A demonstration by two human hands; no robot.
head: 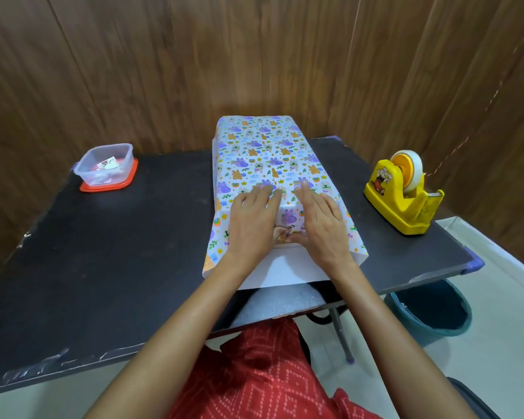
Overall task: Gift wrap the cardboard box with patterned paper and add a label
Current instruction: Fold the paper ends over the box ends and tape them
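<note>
The black rectangular tabletop [103, 252] carries everything. At its middle, running away from the person, lies the long cardboard box wrapped in white paper printed with purple and orange animals [263, 146]; its top and sides are covered, and a seam runs along the top. At the near end the wrap is unfinished. The plain white underside of the bottom flap [285, 267] lies flat on the table toward the person, and printed side wings stick out on either side. The left hand [251, 219] and right hand [321, 219] lie side by side on the box's near top edge, neither grasping anything. The fingers are flat and straight on the paper, and the thumbs are tucked down against the end face, pressing the top flap onto it. The step in hand looks like closing this near end. Next the side wings likely need creasing inward, then the white flap lifting up and fixing, which calls for freeing one hand to reach the yellow plastic tape dispenser [403, 195] well to the right. Well to the left, a clear plastic tub on a red lid [106, 164] holds small printed cards [108, 163], probably the labels.
</note>
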